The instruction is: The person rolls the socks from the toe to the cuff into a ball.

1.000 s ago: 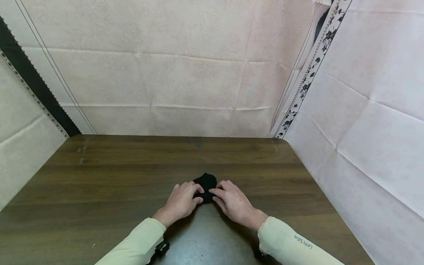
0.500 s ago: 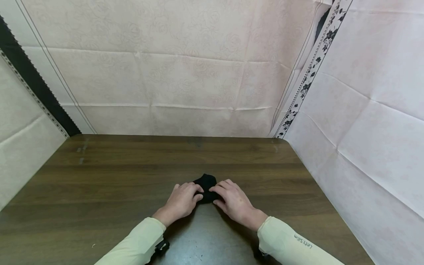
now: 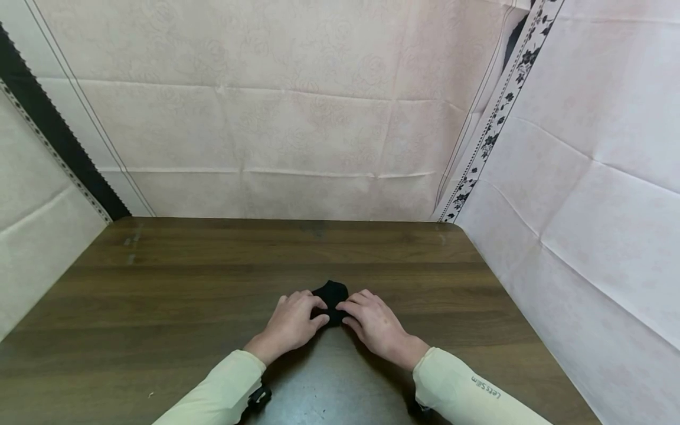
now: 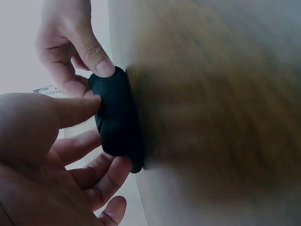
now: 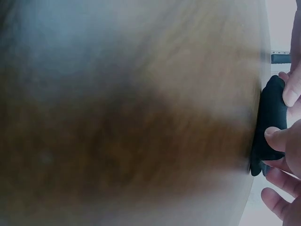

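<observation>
Two pale sleeves enter at the near edge, the left sleeve (image 3: 216, 391) and the right sleeve (image 3: 470, 386); we record one line of dark lettering on the right. One dark fitting (image 3: 258, 397) shows at the left cuff; beneath the right cuff we see a dark patch too hidden to identify. One pale speck (image 3: 151, 394) lies on the table to the left of the left sleeve.

Two bare hands come next. We find the left hand (image 3: 291, 324) and the right hand (image 3: 378, 327) facing each other, with one black cloth (image 3: 332, 293) between them. Each hand pinches one side of it: the thumbs press its near face, and fingers bend behind it. In the left wrist view the left hand's outer fingers stand somewhat spread. Both wrist views show the near part as a thick roll against the table; in the head view the rest extends past the fingertips to a blunt peak.

We count one brown wood-grain table (image 3: 175, 307) underneath. Beyond and beside it hang three pale sheets: left sheet (image 3: 37, 248), back sheet (image 3: 287, 130) and right sheet (image 3: 600, 165). One black band (image 3: 58, 121) runs at the left corner, one flower-printed border (image 3: 491, 136) at the right.
</observation>
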`<action>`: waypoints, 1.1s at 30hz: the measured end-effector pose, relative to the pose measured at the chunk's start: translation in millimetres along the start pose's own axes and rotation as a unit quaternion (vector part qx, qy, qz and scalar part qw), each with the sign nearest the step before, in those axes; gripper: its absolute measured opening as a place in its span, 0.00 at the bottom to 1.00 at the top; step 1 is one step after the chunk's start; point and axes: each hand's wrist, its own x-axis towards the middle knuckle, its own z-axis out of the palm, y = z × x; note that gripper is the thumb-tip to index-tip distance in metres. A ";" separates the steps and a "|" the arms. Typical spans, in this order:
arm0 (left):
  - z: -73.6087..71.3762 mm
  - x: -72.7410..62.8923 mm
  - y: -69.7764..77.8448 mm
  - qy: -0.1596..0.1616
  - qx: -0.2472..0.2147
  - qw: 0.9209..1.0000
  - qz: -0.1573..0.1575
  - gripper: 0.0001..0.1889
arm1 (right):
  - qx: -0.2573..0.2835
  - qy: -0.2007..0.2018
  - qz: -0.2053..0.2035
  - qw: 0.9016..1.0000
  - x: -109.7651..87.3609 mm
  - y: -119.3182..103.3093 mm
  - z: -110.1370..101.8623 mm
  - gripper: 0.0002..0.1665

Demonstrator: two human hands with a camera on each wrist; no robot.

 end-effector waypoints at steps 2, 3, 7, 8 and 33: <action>0.5 0.6 -0.3 0.007 -0.005 1.000 0.003 0.10 | -0.004 -0.003 -0.001 1.000 0.2 0.0 0.3 0.14; 0.7 1.0 -0.6 0.011 -0.008 1.000 0.006 0.11 | -0.006 -0.004 -0.002 1.000 0.3 0.0 0.5 0.14; 1.5 1.8 -1.1 0.023 -0.018 0.999 0.016 0.12 | -0.010 -0.009 -0.006 1.000 0.5 0.2 0.6 0.15; 1.5 1.8 -1.0 0.024 -0.018 0.999 0.018 0.12 | -0.011 -0.009 -0.008 1.000 0.4 0.3 0.6 0.15; 0.9 -0.4 -1.0 -0.010 -0.003 1.000 0.023 0.13 | 0.006 -0.029 0.026 0.999 -2.2 -2.1 -1.3 0.17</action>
